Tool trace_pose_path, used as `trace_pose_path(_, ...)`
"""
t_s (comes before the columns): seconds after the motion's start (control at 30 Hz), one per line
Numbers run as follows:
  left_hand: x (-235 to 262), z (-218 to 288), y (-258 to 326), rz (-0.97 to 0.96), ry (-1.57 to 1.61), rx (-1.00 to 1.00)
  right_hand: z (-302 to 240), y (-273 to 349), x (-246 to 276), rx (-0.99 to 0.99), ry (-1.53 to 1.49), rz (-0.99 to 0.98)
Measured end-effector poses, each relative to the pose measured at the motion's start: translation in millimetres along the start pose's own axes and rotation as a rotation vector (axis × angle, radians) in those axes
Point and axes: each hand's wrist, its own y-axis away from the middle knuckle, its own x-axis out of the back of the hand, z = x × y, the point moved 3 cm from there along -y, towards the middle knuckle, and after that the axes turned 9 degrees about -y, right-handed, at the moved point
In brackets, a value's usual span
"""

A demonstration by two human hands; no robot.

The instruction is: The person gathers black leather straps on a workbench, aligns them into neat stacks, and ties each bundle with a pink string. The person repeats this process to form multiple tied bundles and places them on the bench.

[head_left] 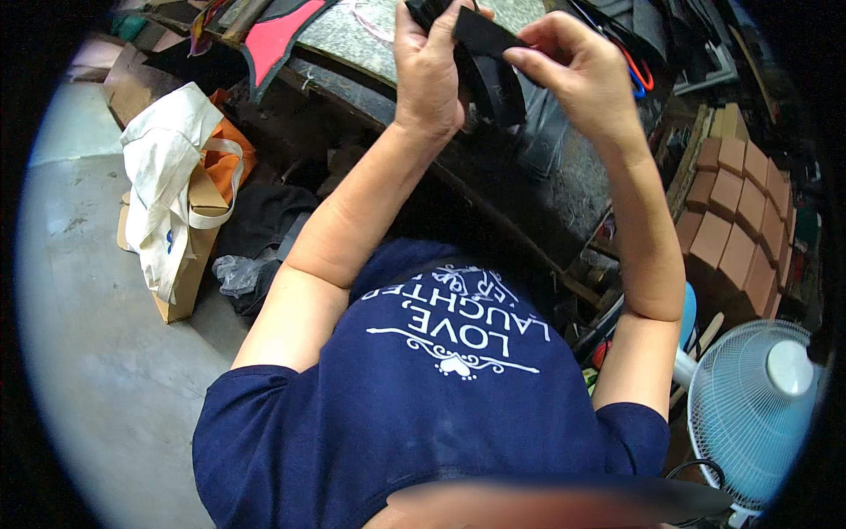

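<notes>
Over the near edge of the worktable (366,44), my left hand (427,84) is closed around a bunched part of a black strip (483,35) that looks like fabric or webbing. The thumb lies along it, and part of the bunch is cut off by the top of the picture. From there the flat strip runs right to my right hand (586,79), where thumb and forefinger pinch its end. A curved length of the same black material hangs below, between the hands. Close behind my right hand are red and blue handles (641,75), perhaps of scissors.
A pink and dark grey cut piece (280,40) overhangs the table at left. On the floor stand a white cloth bag (167,145) and a cardboard box (181,300). To the right are stacked brown blocks (740,207) and a fan (749,414).
</notes>
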Motion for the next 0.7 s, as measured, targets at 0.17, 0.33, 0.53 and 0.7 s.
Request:
trace_pose_path(0.17, -24.5, 47.1, 39.2, -0.357, 0.041, -0.178, -14.8, 62.9, 51.7, -0.105, -0.243, 0.127)
trace_pose_path(0.33, -40.4, 15.9, 87.4, -0.436, -0.071, 0.264, 22.5, 141.9, 64.8, -0.746, -0.789, 0.376)
trace_pose_path(0.53, -41.6, -42.4, 126.2, -0.435, -0.204, 0.656, 34.2, 199.3, 64.1, -0.706, -0.934, 0.449)
trace_pose_path(0.7, -46.7, -67.0, 124.9, -0.459, -0.225, 0.670, 35.7, 211.3, 62.3, -0.687, -0.933, 0.495)
